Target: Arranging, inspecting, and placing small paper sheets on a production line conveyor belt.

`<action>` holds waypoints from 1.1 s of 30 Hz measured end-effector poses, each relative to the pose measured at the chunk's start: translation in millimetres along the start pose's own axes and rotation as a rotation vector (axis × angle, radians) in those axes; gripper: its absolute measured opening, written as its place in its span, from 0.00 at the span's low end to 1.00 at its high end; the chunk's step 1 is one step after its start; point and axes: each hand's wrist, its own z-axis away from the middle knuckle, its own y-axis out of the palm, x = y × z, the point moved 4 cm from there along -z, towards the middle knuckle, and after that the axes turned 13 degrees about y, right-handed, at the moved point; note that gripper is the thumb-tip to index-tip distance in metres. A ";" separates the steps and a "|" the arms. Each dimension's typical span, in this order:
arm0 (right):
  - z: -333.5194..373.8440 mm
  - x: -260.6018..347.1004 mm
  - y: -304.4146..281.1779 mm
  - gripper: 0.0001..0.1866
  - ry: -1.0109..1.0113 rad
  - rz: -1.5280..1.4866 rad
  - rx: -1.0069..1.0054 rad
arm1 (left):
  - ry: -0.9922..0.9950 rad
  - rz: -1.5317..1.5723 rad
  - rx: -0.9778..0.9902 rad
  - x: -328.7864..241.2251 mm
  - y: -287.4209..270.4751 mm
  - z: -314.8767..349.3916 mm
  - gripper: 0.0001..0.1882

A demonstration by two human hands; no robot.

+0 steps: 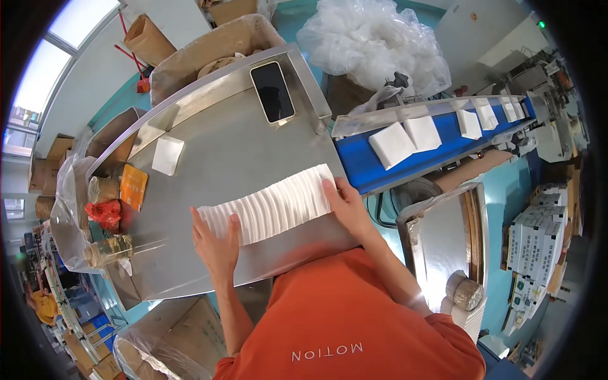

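A long row of thin white folded pieces point(272, 206), standing on edge and pressed side by side, lies over the metal worktable point(209, 152) near its front edge. My left hand point(216, 250) grips the row's left end, thumb on the near side and fingers round the end. At the other end my right hand point(349, 206) holds the row, its thumb on top and fingers behind. The row bows slightly and slants up to the right. I cannot tell whether the pieces are paper or cloth, nor whether the row touches the table.
A phone point(272, 92) lies at the table's back. One white square piece point(168, 155), an orange packet point(133, 186) and a bottle point(109, 250) are on the left. To the right, a blue conveyor belt point(361, 168) carries several white stacks point(392, 145). Bagged clear plastic point(373, 47) stands behind.
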 end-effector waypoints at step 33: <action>-17.3 -39.7 -34.6 0.15 0.217 -0.548 0.185 | -0.020 0.028 0.017 -12.4 3.2 -1.8 0.50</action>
